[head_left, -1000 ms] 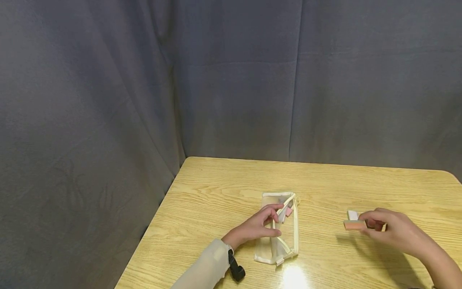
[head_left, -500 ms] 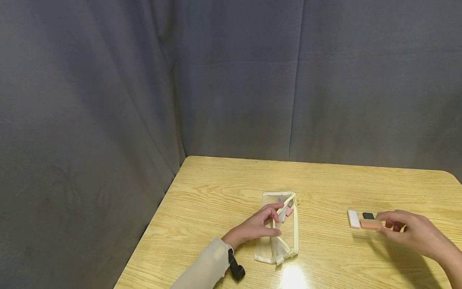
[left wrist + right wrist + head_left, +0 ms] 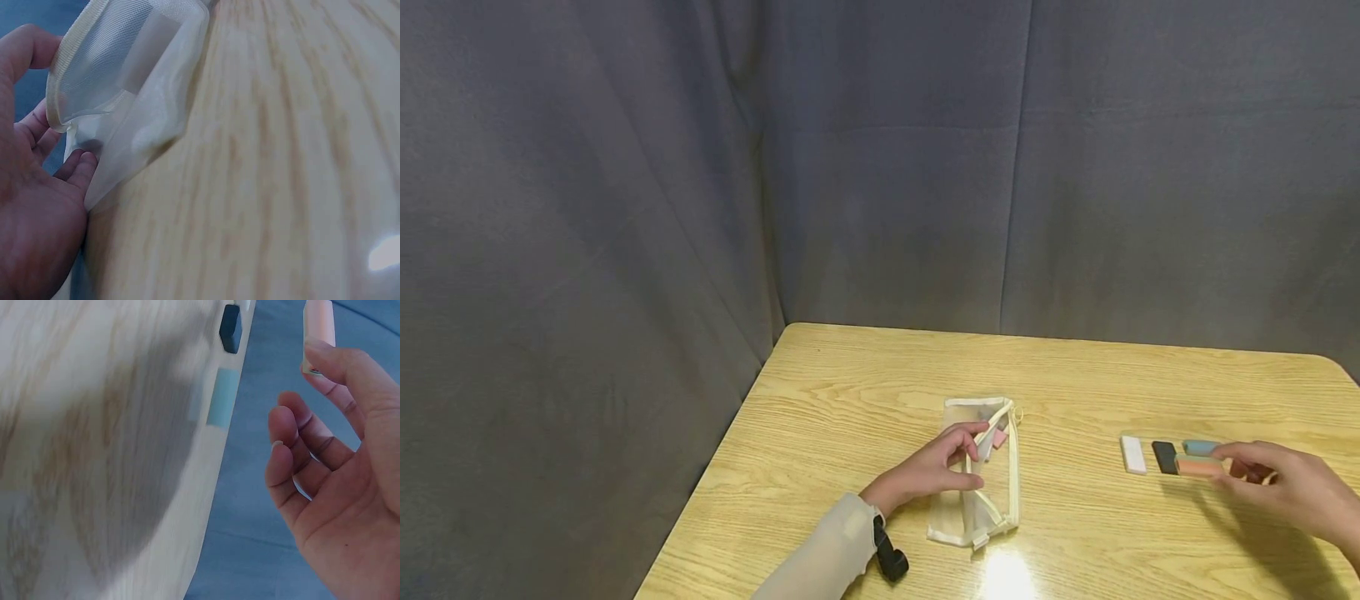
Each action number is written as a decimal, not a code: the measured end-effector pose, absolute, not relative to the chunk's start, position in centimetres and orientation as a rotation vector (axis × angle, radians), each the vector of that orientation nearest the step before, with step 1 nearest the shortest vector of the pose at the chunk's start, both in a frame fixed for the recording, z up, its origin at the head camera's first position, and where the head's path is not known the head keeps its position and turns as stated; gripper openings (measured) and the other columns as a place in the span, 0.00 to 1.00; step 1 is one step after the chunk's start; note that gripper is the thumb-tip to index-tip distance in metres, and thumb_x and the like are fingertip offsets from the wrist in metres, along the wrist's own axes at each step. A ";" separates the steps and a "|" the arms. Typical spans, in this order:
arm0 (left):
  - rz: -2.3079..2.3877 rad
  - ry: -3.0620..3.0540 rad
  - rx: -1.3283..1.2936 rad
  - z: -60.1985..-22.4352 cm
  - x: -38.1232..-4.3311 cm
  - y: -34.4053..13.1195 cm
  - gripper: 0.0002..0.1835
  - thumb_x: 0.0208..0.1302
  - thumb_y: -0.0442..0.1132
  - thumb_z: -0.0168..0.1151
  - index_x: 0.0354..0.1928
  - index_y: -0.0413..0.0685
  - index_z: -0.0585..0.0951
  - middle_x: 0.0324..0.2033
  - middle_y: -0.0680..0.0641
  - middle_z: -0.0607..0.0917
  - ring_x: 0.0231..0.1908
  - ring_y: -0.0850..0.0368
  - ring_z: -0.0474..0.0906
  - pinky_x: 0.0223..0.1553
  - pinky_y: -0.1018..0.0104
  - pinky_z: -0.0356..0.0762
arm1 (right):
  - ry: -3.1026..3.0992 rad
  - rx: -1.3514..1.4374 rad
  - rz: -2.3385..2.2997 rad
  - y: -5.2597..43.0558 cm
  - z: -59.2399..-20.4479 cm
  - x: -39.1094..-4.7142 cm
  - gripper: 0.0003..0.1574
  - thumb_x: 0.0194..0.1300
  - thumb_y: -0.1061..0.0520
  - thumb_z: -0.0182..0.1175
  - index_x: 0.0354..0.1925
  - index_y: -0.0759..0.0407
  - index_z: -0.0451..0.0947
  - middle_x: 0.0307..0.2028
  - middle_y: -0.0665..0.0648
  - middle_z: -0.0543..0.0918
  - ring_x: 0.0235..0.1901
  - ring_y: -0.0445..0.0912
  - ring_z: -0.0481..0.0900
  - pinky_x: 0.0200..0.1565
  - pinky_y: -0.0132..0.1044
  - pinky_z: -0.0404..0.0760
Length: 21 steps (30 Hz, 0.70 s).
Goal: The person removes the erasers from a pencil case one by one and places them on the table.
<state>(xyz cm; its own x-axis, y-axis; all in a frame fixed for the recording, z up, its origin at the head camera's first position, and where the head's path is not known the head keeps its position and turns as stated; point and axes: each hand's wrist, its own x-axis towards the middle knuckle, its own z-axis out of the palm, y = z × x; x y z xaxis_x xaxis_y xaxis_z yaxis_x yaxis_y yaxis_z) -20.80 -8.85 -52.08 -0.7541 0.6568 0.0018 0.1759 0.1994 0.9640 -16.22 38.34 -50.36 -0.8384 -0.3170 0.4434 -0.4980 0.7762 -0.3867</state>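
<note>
"One salmon-orange rectangular block [image 3: 1197,467]: where?"
"Pinched, jutting leftward from the right hand [image 3: 1288,492], over the counter [image 3: 1090,533], nearer its right edge."
"Left hand [image 3: 929,469]?"
"At the cream-edged mesh pouch [image 3: 1015,475]; grip unclear."

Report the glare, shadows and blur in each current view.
Head: a bright glare spot on the table below the pouch, and a shadow below the right hand; left wrist: glare at the lower right, wood grain soft; right wrist: a broad shadow across the table, its grain blurred.

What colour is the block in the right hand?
The block looks mainly orange, shown best in the head view.
</note>
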 end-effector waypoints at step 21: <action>1.574 2.060 0.803 -52.6 -21.1 -9.0 0.15 0.62 0.31 0.68 0.43 0.40 0.71 0.76 0.54 0.59 0.76 0.57 0.52 0.72 0.70 0.55 | -2.646 0.588 0.686 41.3 -51.9 -16.8 0.23 0.42 0.67 0.79 0.40 0.61 0.83 0.24 0.29 0.71 0.23 0.26 0.68 0.23 0.27 0.72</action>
<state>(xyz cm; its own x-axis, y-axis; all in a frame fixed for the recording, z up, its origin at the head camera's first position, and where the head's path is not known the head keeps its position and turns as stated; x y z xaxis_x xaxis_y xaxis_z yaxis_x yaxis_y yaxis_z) -21.12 -8.99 -52.57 -0.7427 0.6695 0.0131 0.1889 0.1907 0.9633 -16.84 41.29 -51.87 -0.8549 -0.3034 0.4208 -0.4695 0.7974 -0.3791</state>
